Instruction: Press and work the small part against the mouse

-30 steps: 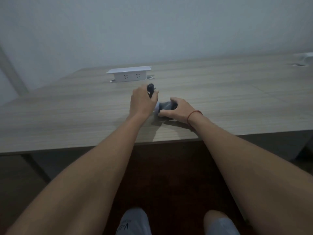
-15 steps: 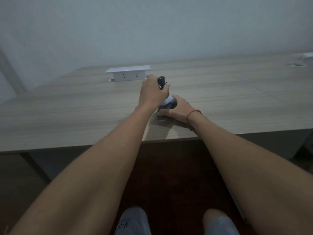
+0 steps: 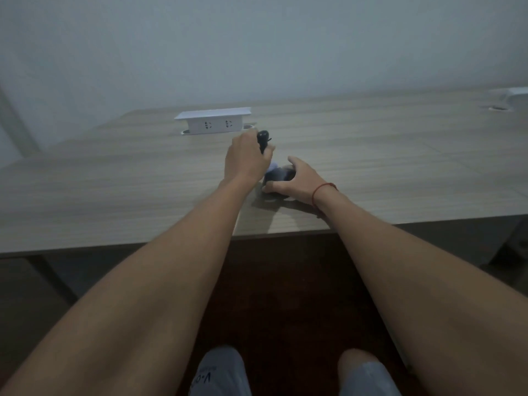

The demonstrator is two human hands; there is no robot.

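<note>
Left hand (image 3: 247,158) is curled round a small black plug-like piece (image 3: 263,140); its rounded top sticks up above the fingers, with a thin bit showing below at the thumb. It sits raised off the counter (image 3: 114,178), between the white socket box (image 3: 213,121) and the right hand. Right hand (image 3: 294,180) wraps a dark, rounded object (image 3: 278,175) and holds it down on the counter near the front edge, thumb on the near side, fingers over the far side. A pale patch on that object shows at its left end, just beside the left hand. What the object is cannot be told in this dim light.

Handling, as a judgement:
- Black piece looks light and rigid, likely hard plastic. A fingertip pinch carries it. Best hold is on the thick body, not the thin lower bit, which could bend or slip.
- Dark object looks compact and stiff, with smooth rounded faces. Those may be slippery, so gripping across the sides, as the right hand does now, beats pinching the top.
- Neither looks fragile, though a drop onto the hard counter could scuff them.
- Both hands are close together, almost touching.

A red string (image 3: 323,190) circles the right wrist.
</note>
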